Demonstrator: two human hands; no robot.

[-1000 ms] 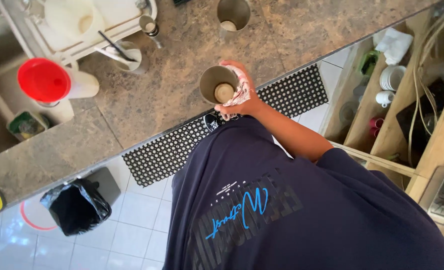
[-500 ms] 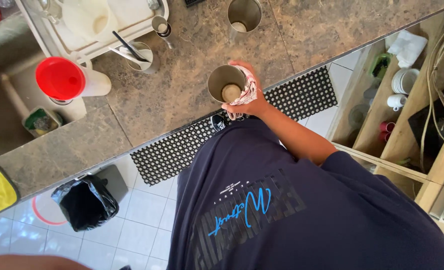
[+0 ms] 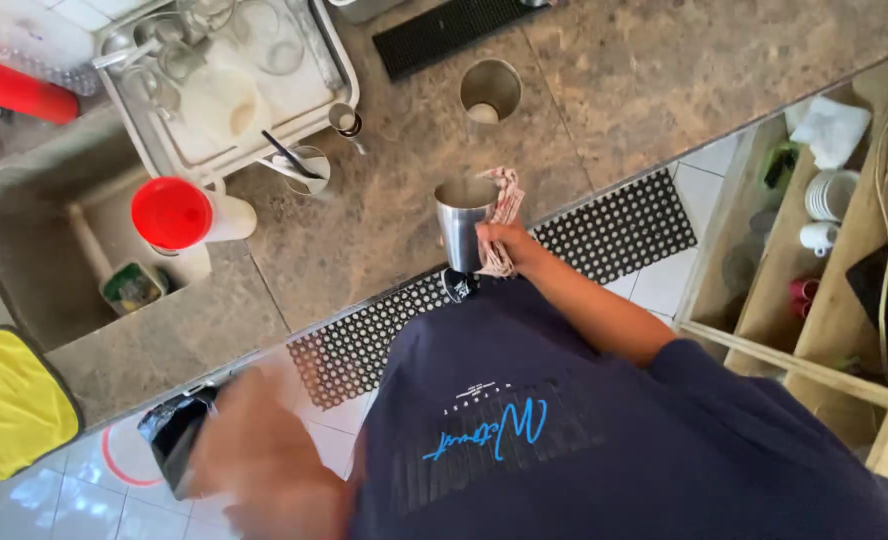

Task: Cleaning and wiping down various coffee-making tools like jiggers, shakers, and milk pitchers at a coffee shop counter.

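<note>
Right hand (image 3: pixel 504 243) is closed around a steel cup (image 3: pixel 461 228) with a patterned cloth (image 3: pixel 504 205) bunched between palm and metal, the cloth lapping over the far rim. The cup stands tilted at the near edge of the stone bench (image 3: pixel 384 200), just above the black holed mat (image 3: pixel 524 270) on the tiled floor. Looks like a wiping step, judging from that grip: cloth pressed to the cup's side, the mouth open to the camera. Left hand (image 3: pixel 264 450) is down low near the bottom, a blur, fingers loosely spread by the look of it, and I cannot tell whether it has anything in it; it hangs in front of a dark bin (image 3: pixel 179 435), away from the bench. Further along the bench sits a second steel cup (image 3: pixel 490 92), upright and well apart from the one in hand. To the left, a tray (image 3: pixel 334 80) of glassware, a red-lidded jug (image 3: pixel 179 213) by the sink (image 3: pixel 24 250), and a yellow cloth (image 3: pixel 9 400) at the edge. If the wipe carries on, the call is for turning the cup in the cloth, and the free hand would need to come up to steady the base, since the cup sits right at the bench's lip.
</note>
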